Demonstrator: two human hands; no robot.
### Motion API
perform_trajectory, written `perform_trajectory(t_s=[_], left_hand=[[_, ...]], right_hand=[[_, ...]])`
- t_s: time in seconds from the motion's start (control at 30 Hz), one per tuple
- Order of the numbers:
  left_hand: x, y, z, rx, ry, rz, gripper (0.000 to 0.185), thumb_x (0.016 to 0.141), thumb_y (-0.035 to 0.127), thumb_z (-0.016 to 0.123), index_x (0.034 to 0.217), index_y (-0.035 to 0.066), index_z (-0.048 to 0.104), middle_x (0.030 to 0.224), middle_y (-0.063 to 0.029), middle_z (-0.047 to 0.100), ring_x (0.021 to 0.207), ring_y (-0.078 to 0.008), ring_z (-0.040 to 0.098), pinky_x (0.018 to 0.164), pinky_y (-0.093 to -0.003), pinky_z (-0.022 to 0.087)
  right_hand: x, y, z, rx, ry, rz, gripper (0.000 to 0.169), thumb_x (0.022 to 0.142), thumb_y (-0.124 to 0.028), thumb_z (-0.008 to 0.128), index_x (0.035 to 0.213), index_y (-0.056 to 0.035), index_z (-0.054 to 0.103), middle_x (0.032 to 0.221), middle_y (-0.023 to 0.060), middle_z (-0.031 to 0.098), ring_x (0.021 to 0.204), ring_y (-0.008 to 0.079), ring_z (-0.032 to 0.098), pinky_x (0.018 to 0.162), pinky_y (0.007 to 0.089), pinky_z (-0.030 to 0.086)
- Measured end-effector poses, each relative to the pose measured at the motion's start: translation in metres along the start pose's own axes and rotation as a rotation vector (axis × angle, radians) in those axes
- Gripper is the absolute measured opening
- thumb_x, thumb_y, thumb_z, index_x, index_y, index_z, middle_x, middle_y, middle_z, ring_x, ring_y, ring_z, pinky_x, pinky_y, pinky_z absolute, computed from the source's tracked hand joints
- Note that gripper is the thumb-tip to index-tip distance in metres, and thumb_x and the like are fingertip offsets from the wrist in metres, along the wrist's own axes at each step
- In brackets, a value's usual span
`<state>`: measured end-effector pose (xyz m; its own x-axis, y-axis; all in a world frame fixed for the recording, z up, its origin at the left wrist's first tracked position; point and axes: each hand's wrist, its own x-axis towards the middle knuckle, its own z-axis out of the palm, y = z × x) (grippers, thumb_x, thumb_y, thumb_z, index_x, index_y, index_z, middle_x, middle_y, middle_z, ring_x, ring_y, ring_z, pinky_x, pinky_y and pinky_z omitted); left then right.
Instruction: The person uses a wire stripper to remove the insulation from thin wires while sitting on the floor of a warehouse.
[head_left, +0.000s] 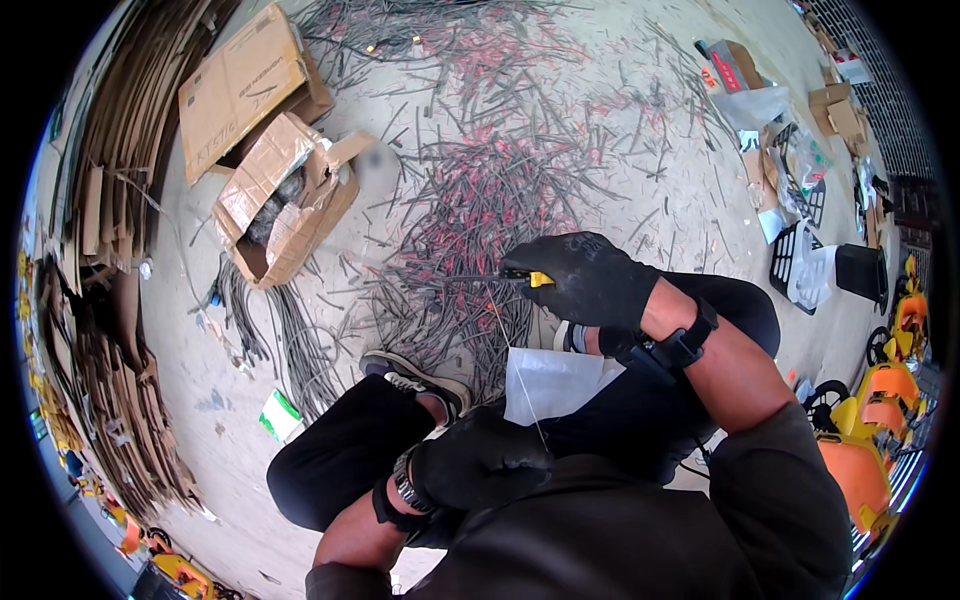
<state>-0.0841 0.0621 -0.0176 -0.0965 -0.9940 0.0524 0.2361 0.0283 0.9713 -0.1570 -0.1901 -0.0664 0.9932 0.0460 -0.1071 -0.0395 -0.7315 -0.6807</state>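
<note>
My right hand (589, 281), in a black glove, is closed around a dark cable piece with a yellow part (540, 279) at its end, above the floor. My left hand (480, 463), gloved too, is a fist at my lap. A thin pale wire (526, 382) runs from this fist up towards my right hand; where it ends there is not clear. Behind the wire, a whitish translucent sheet (551, 379) lies by my leg. Beyond my shoes spreads a heap of cut black and red cable pieces (487, 217).
An open, torn cardboard box (330, 217) stands left of the heap, beside a larger carton (240, 90). Flattened cardboard (124, 135) is stacked at far left. Long dark cables (300, 345) lie near my left leg. Black crates (787, 262) and orange-yellow wheeled items (859, 472) stand at right.
</note>
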Motion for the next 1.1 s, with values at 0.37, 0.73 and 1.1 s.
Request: perform_trajectory(t_s=[0.37,0.73,1.1], left_hand=[[-0.001,0.002,0.0,-0.019,-0.022,0.01,0.007,0.085,0.005,0.07,0.09,0.0,0.068,0.076,-0.0099,0.069,0.064,-0.0232,0.069,0.057,-0.0325,0.05],[0.005,0.012,0.001,-0.049,-0.111,0.066,0.008,0.087,0.006,0.07,0.091,-0.001,0.069,0.08,-0.0119,0.071,0.071,-0.0246,0.072,0.061,-0.033,0.053],[0.012,0.017,0.018,0.12,-0.222,0.141,0.009,0.082,0.004,0.072,0.09,0.002,0.07,0.08,-0.0096,0.07,0.067,-0.0252,0.068,0.064,-0.0344,0.051]], right_hand=[[0.004,0.013,0.006,0.0,-0.03,0.087,0.039,0.085,-0.013,0.068,0.124,-0.0099,0.065,0.117,0.0152,0.068,0.104,0.0332,0.067,0.09,0.041,0.054],[0.013,0.026,0.002,-0.05,0.005,0.21,0.035,0.089,-0.02,0.069,0.122,-0.0098,0.065,0.118,0.0149,0.068,0.106,0.0344,0.066,0.091,0.042,0.053],[0.025,0.043,-0.045,-0.194,0.25,0.321,0.035,0.094,-0.026,0.063,0.124,-0.0085,0.063,0.111,0.0196,0.069,0.101,0.0384,0.066,0.089,0.0452,0.052]])
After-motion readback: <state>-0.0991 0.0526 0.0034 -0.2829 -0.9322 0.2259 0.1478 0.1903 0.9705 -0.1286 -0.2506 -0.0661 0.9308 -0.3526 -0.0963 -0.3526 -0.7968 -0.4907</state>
